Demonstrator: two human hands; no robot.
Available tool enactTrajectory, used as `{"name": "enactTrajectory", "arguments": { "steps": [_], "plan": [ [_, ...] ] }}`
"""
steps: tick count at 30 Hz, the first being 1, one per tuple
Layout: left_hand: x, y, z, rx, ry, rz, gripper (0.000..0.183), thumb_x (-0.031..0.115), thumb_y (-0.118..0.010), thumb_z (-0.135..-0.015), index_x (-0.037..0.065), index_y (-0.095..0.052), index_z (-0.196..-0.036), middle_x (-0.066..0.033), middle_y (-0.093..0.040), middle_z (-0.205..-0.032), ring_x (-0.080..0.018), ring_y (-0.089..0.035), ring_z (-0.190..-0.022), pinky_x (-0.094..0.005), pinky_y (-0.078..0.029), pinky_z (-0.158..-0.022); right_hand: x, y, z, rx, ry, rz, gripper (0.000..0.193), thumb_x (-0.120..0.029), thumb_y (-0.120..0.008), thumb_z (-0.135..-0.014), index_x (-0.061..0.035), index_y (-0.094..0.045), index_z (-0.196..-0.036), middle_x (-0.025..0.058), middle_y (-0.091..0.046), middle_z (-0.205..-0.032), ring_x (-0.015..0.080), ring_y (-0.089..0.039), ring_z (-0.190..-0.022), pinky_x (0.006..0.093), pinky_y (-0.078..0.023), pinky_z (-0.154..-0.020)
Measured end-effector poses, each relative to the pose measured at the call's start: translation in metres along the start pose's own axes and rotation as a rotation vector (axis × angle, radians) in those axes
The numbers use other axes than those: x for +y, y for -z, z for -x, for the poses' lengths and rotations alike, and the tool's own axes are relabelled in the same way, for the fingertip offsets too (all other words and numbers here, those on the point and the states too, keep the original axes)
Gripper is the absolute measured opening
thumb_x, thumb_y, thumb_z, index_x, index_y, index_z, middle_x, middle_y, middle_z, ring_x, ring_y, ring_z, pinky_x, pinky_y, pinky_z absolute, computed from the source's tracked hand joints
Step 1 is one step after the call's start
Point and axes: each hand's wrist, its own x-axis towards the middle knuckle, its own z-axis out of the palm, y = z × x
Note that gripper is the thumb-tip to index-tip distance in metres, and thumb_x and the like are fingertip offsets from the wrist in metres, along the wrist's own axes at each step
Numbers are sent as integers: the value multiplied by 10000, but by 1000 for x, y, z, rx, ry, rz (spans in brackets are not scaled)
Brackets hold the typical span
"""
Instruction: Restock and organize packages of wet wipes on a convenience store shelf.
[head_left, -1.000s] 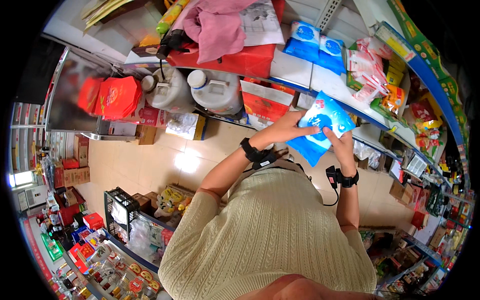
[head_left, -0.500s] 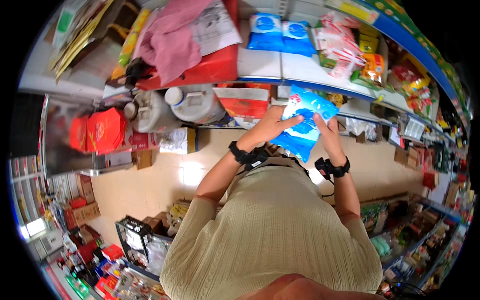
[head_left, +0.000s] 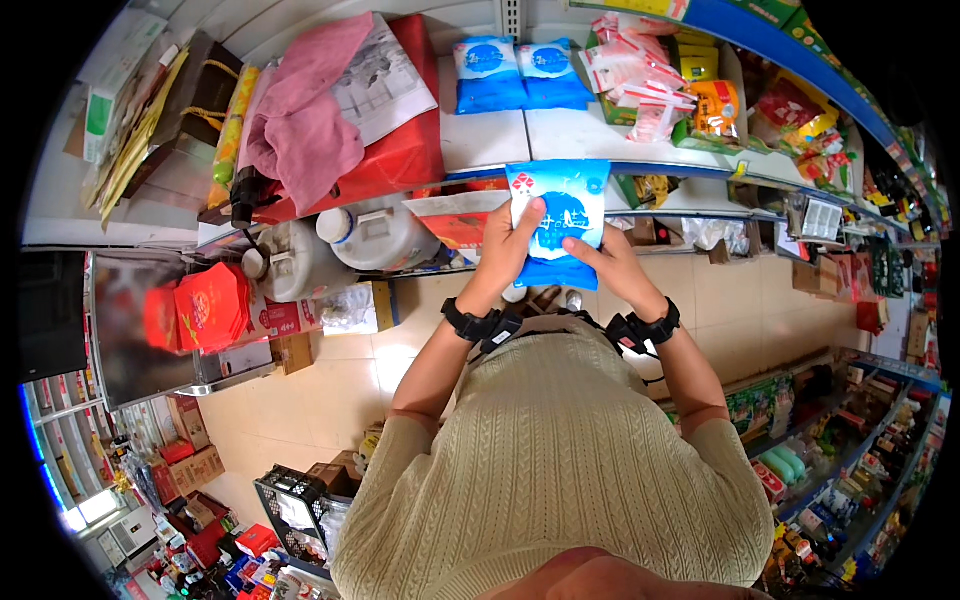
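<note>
While a white shelf (head_left: 485, 145) spans the upper frame, a blue-and-white packet (head_left: 562, 215) is upper centre, in hand, not yet set down; left hand (head_left: 505, 252) and right hand (head_left: 625, 268) grip its sides, thumbs on front; two matching packets (head_left: 488, 78) already lie on the shelf, top centre.

Packet (head_left: 556, 222) before shelf (head_left: 572, 140), cloth (head_left: 305, 120) left, pouches (head_left: 655, 95) right
</note>
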Motion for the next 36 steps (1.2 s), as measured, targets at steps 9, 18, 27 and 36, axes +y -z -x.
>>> {"name": "enactTrajectory", "arguments": {
  "steps": [9, 18, 27, 36],
  "plan": [
    [15, 8, -5, 18, 100, 167, 289, 167, -755, -875, 17, -645, -1097, -43, -699, -1020, -98, -644, -893, -256, -519, -771, -8, -8, -19, -24, 115, 115, 295, -239, -642, -949, 22, -628, -1087, 46, -676, -881, 96, -596, -809, 290, -496, -739],
    [17, 15, -8, 38, 187, 314, 293, 188, -733, -896, 27, -635, -1120, -43, -699, -1012, -114, -652, -919, -267, -525, -775, -10, -8, -29, 8, 27, 151, 384, -333, -575, -999, 27, -618, -1126, 43, -650, -881, 92, -556, -797, 273, -473, -735],
    [18, 29, 1, -83, 192, 63, 298, 186, -728, -903, -4, -649, -1118, -66, -705, -1009, -111, -661, -871, -262, -545, -741, -15, -12, -37, 51, 77, -64, 408, -361, -579, -997, 19, -629, -1139, 52, -676, -933, 92, -591, -833, 271, -491, -763],
    [8, 36, -8, -75, 335, 93, 398, 286, -725, -904, 7, -629, -1171, -76, -694, -1060, -120, -658, -902, -255, -532, -773, -4, -8, -43, -133, -111, -20, 407, -342, -685, -930, -2, -655, -1152, 67, -696, -1031, 116, -632, -902, 270, -500, -819]
  ]
}}
